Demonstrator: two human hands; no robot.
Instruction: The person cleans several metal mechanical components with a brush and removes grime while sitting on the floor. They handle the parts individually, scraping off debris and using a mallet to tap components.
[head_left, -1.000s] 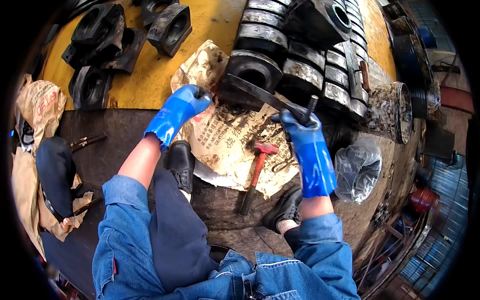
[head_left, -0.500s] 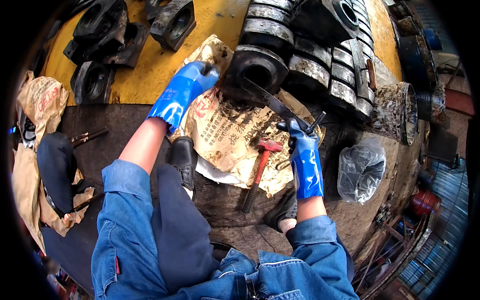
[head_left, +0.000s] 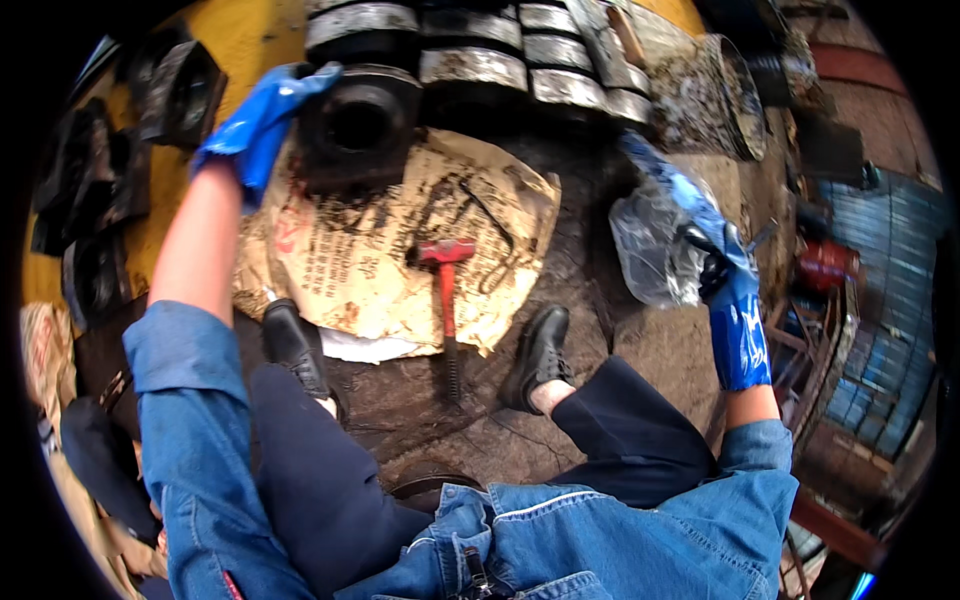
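My left hand, in a blue glove, has its fingers bent over the far left edge of a black block with a round hole. The block stands on a creased brown paper sack smeared with dark grease. Out to the right, my gloved right hand is closed around a long flat-bladed knife, blurred, its tip toward the far left. A short thin rod sticks out beside that hand. On the sack lie a red-headed hammer and a thin bent dark rod.
Rows of thick metal rings stand beyond the block. More black blocks sit on the yellow surface at the left. A clear plastic bag lies beneath my right hand, near a grimy drum. My shoes flank the hammer handle.
My right hand has swung the knife away from the block's hole, out to the right above the plastic bag. My left hand has come to the block's edge. The whole view has shifted.
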